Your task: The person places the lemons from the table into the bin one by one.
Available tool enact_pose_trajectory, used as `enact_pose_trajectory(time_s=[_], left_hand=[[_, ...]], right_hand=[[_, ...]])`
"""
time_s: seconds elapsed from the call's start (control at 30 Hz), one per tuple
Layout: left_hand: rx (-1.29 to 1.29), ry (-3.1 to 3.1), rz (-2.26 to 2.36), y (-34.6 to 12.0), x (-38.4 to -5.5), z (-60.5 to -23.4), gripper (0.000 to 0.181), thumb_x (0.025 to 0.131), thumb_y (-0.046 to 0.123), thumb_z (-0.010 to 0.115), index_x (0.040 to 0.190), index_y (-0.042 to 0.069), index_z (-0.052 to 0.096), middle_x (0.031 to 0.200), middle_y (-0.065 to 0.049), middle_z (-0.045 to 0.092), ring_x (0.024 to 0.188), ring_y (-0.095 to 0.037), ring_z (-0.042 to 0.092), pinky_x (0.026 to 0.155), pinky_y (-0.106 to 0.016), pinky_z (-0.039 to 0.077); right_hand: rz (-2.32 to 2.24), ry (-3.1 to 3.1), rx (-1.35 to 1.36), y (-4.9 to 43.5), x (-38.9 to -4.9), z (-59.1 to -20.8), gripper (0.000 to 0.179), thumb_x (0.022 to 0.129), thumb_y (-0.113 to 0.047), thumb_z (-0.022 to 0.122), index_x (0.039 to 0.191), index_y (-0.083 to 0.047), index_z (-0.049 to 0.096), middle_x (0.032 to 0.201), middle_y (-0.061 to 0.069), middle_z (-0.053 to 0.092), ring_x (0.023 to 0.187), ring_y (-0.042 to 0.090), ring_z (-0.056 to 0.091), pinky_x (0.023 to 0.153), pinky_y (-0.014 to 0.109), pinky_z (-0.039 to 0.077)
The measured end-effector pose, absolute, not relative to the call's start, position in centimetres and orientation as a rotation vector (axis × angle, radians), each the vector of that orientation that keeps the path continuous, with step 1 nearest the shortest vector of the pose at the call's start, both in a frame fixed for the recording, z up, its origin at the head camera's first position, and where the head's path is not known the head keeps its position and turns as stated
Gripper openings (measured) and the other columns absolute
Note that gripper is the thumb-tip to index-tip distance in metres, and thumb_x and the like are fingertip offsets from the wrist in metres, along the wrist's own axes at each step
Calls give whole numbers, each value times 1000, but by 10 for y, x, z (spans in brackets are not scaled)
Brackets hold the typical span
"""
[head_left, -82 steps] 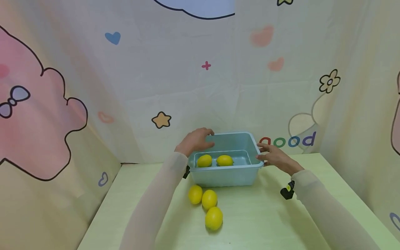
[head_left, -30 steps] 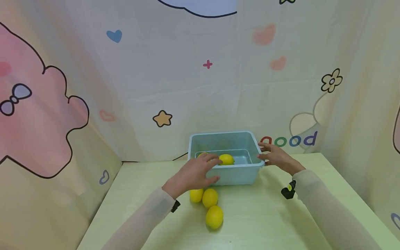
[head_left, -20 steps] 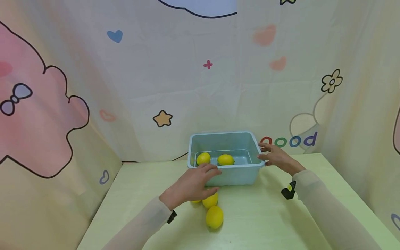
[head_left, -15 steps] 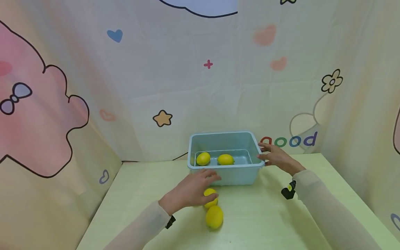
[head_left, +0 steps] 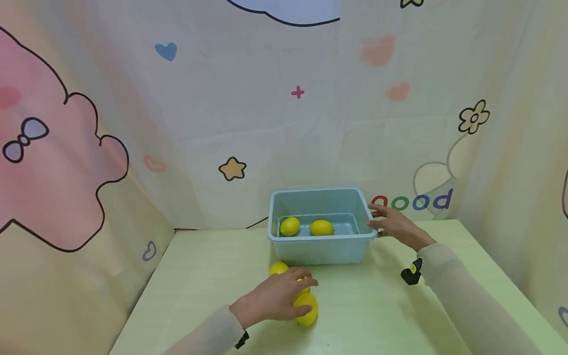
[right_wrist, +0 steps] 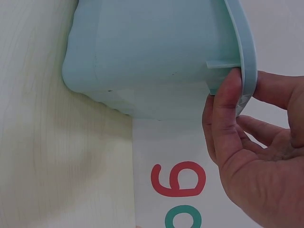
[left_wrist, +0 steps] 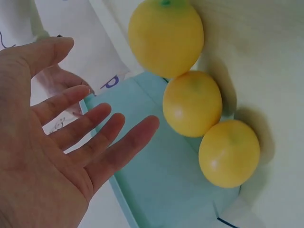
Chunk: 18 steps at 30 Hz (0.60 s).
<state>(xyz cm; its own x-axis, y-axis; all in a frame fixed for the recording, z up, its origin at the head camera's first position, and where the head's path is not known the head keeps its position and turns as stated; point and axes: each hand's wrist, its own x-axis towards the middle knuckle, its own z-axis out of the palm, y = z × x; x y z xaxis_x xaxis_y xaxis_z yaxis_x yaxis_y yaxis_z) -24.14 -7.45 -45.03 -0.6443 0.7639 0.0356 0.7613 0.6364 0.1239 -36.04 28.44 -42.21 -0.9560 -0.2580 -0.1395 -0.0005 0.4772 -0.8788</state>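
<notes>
My left hand is over three lemons lying in a row on the table, its fingers spread and loosely bent. In the left wrist view a gap separates the fingers from the near lemon, the middle lemon and the far lemon. From the head, the hand partly covers all three. Behind them stands a light blue plastic basin with two lemons inside, one at left and one near the middle. My right hand pinches the basin's right rim between thumb and fingers.
The pale green table carries the basin near its back edge. A printed curtain hangs directly behind and at both sides. Each wrist wears a small black device, such as the right one.
My left hand has come out of the basin and moved back toward me, down over the lemons on the table. My right hand stays at the rim; the lemons have not moved.
</notes>
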Motion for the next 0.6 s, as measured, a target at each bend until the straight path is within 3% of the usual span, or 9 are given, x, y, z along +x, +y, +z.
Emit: enact_pose_trajectory(time_s=[0.6], left_hand=[[1294, 2787, 106, -69, -238, -469, 52, 87, 46, 69, 134, 31, 56, 137, 8, 54, 122, -15, 53, 82, -31, 55]], right_hand=[[-1488, 2482, -195, 281, -360, -421, 72, 97, -15, 59, 157, -5, 19, 150, 29, 33, 125, 42, 52, 95, 45, 55]])
